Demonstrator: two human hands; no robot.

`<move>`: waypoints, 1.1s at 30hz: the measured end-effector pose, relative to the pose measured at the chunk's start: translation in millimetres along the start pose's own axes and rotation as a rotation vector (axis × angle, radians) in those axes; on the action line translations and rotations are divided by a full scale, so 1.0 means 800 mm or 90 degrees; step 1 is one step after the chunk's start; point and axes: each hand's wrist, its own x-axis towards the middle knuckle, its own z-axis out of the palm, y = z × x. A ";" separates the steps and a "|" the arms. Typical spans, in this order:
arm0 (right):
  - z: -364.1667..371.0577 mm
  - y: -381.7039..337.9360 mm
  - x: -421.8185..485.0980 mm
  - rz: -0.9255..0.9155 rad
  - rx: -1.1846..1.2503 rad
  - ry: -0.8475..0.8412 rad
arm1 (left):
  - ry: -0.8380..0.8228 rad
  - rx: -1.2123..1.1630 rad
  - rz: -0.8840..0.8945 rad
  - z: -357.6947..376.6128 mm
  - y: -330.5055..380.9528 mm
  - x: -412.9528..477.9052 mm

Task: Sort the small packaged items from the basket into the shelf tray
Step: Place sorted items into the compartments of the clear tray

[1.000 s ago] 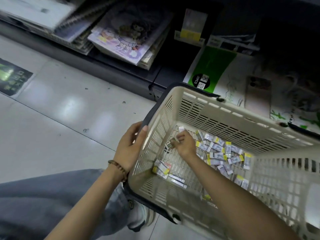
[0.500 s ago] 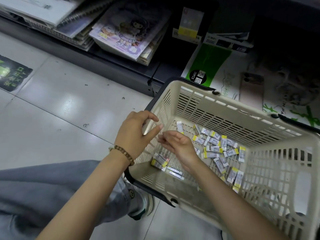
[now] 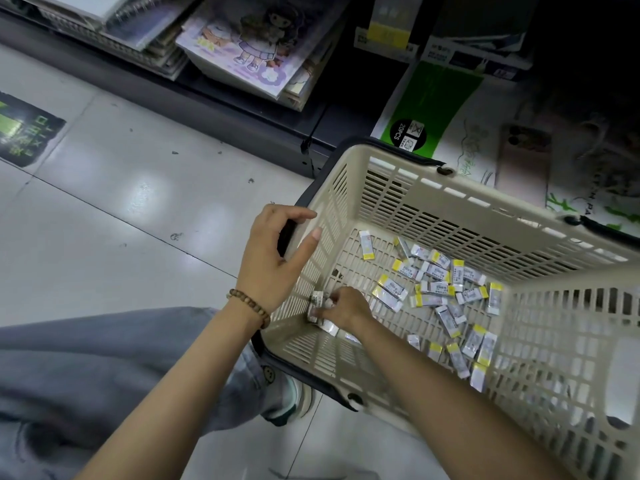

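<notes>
My right grip (image 3: 341, 306) is pinching packets (image 3: 317, 301) in the near-left corner of the basket (image 3: 450, 202). My left grip (image 3: 277, 258) is hovering spread beside the rim. I'm thinking a snug gather matters here, so none are slipping loose while lifting.

Basket (image 3: 450, 188): right side and near corner cut off by the right and bottom frame edges. Packets (image 3: 434, 287): print too small to read; those under the right hand (image 3: 346, 306) partly covered, count not determinable. Floor sticker (image 3: 24, 129): cropped at left edge, text blurred. Shelf (image 3: 588, 46), upper right: contents lost in shadow
</notes>
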 end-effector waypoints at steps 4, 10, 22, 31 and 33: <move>0.000 -0.002 0.001 0.017 0.054 -0.030 | -0.002 0.006 0.008 0.001 0.000 0.000; -0.013 0.018 -0.019 -0.013 0.220 -0.042 | 0.005 0.107 0.053 0.000 0.002 0.002; -0.180 0.022 -0.180 -0.183 0.630 0.091 | -0.340 -0.291 -0.302 0.065 0.101 -0.010; -0.255 0.022 -0.276 -0.218 0.627 0.156 | -0.336 -0.307 -0.193 0.058 0.198 0.003; -0.274 0.022 -0.292 -0.232 0.619 0.183 | -0.335 -0.319 -0.209 0.053 0.213 0.013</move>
